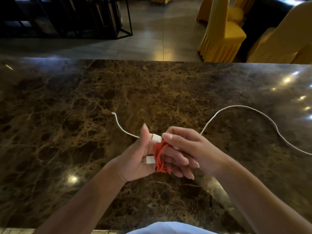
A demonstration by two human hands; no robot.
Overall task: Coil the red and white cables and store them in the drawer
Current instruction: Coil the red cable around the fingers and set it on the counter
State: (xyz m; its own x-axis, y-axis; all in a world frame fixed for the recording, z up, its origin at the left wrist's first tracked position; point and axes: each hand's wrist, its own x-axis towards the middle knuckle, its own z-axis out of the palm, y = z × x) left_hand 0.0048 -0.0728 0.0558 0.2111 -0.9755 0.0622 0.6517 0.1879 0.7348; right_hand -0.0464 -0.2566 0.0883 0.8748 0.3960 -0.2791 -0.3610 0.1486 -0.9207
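The red cable is wound in several loops around the fingers of my left hand, palm up with the thumb raised. One white plug lies on that palm; the other white plug sits at the top of the coil, pinched by the fingertips of my right hand. The white cable lies loose on the brown marble counter, arching out to the right and running off the right edge. Its other end curls left behind my left thumb. No drawer is in view.
Beyond the counter's far edge is a grey tiled floor. A black metal shelf frame stands at the far left. Chairs in yellow covers stand at the far right. Bright light reflections dot the counter.
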